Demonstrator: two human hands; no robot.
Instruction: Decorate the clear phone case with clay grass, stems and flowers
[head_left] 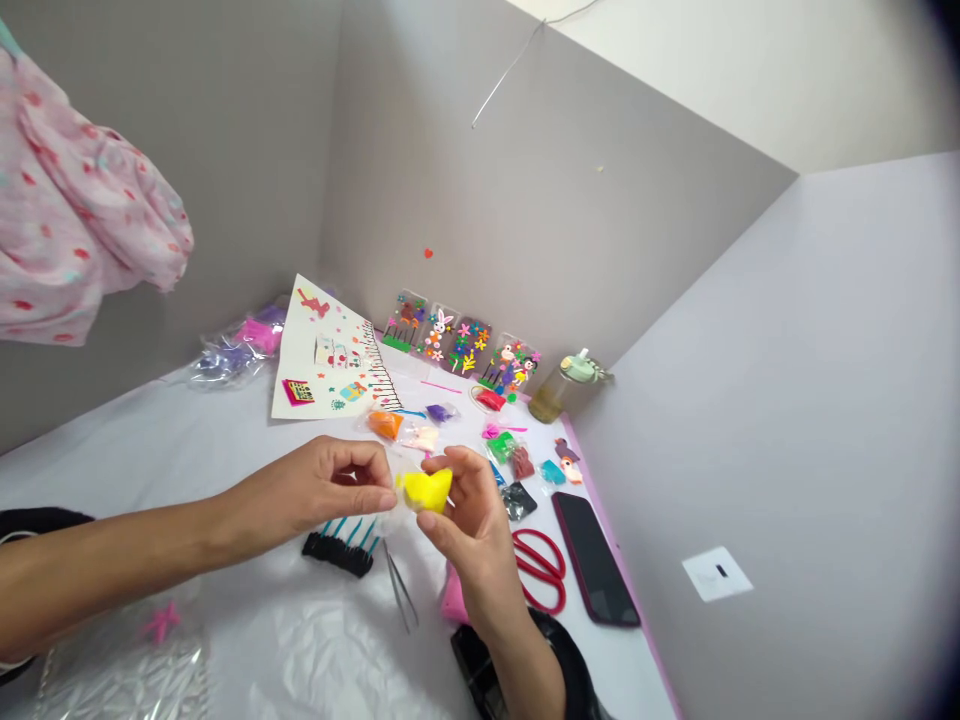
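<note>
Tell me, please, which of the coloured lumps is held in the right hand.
The yellow lump, held by the right hand; the others, like the orange lump and green lump, lie on the table.

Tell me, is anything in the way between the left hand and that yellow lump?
Only what looks like clear plastic film, at the near end of the yellow lump, where the left hand pinches. Nothing else visible stands between them; the right hand holds the lump's other side.

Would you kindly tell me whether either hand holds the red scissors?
No, the scissors lie on the table beside the phone, while the right hand holds a yellow lump and the left hand pinches clear wrapper.
</note>
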